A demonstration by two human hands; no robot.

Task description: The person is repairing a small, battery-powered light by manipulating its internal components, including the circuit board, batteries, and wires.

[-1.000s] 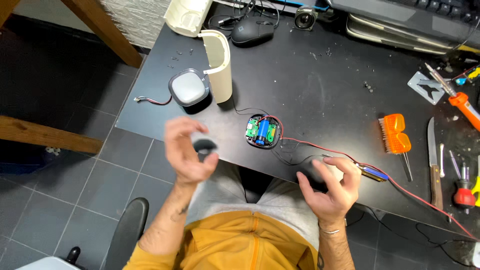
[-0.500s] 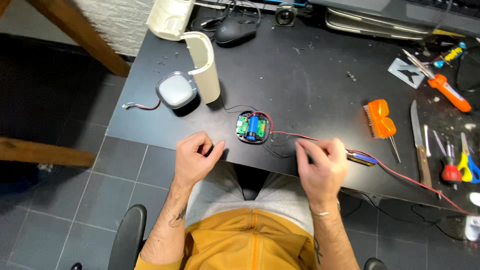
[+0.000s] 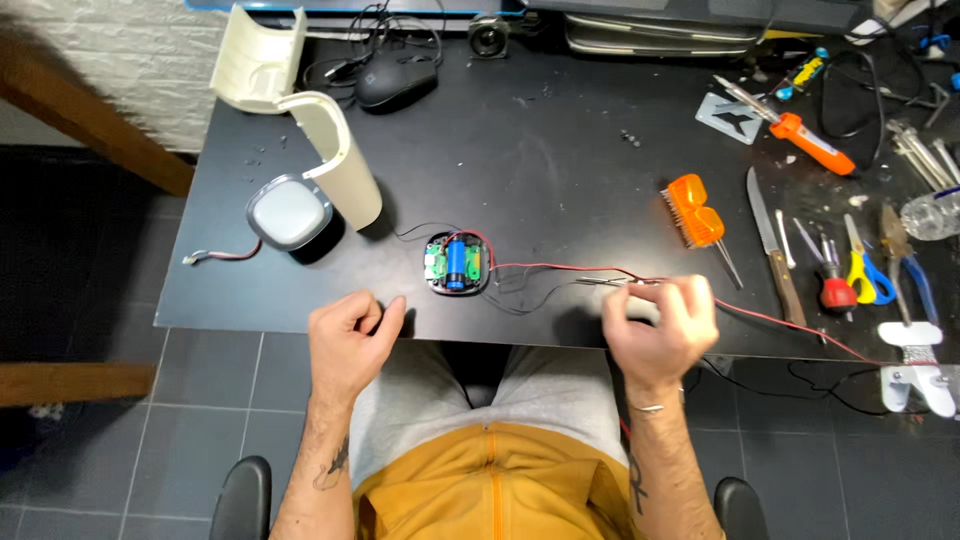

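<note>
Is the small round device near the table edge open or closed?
Open. The round device lies with no cover on it: a blue cylindrical cell and a green board show inside, and red and black wires run out toward the right hand.

Matt black worktop [image 3: 560, 170], smooth, lightly dusted. Glossy cream plastic on the curved housing [image 3: 340, 160]. Translucent orange plastic on the small brush [image 3: 692, 208]. Bare steel blade, wooden handle on the knife [image 3: 772, 248]. Thin rubbery red wire [image 3: 560, 268] near the blue battery cell [image 3: 458, 262]. Yellow knit cloth on the shirt [image 3: 490, 490].
</note>
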